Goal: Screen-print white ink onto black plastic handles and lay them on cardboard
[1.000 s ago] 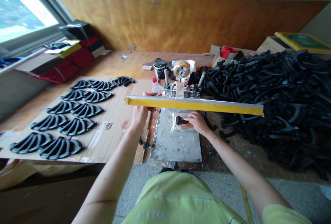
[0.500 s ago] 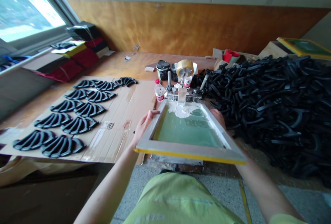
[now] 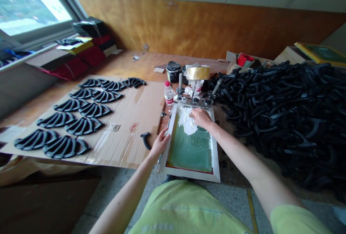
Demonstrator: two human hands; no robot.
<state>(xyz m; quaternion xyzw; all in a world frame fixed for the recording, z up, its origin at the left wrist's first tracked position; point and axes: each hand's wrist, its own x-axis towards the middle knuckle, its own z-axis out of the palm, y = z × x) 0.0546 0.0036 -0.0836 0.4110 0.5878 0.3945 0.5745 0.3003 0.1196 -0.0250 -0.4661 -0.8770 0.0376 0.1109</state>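
A screen frame point(image 3: 189, 175) with a green mesh lies low in front of me, and white paste point(image 3: 188, 125) is spread over the mesh's far part. My left hand point(image 3: 161, 142) is closed on the frame's left edge. At the far end of the mesh, my right hand point(image 3: 201, 118) is curled at the white paste; what its fingers hold is hidden. One black curved part point(image 3: 146, 140) lies alone on the cardboard point(image 3: 129, 118), left of my left hand. Beyond the frame stands a metal clamp fixture point(image 3: 180, 91).
Rows of black parts point(image 3: 83, 126) lie on the cardboard at left. A large heap of black parts point(image 3: 283, 115) fills the right side. A red-capped bottle point(image 3: 169, 94), a black-stained tub point(image 3: 173, 72) and a tape roll point(image 3: 198, 72) stand beyond the frame.
The screen frame has come down from its tilted, raised position. My right hand has left its right edge and moved to the paste. The single black part on the cardboard now shows.
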